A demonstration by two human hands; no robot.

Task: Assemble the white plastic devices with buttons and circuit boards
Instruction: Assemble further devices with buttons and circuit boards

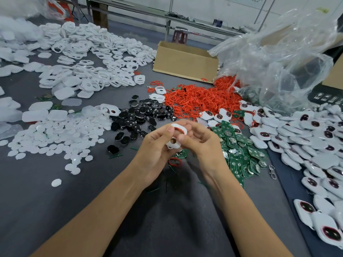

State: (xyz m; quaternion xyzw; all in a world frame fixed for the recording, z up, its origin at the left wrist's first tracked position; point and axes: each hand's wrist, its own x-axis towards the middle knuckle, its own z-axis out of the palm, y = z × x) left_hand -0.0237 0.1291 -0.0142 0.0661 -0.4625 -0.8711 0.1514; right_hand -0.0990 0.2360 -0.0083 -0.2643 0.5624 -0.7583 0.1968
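Note:
Both hands meet above the grey table and hold one white plastic shell (174, 142) with a red ring along its upper edge. My left hand (157, 143) grips it from the left, thumb on top. My right hand (202, 140) pinches it from the right with thumb and fingers. Under the hands lie a loose red ring (175, 161) and a green circuit board (181, 153). More green boards (239, 145) are heaped to the right, black buttons (141, 117) straight ahead, red rings (196, 99) beyond them.
White round discs (55, 138) spread at left, empty white shells (83, 58) at far left. Finished white devices (315, 138) fill the right side. A cardboard box (185, 62) and a clear plastic bag (287, 58) stand at the back. A metal clip (272, 171) lies right of the boards.

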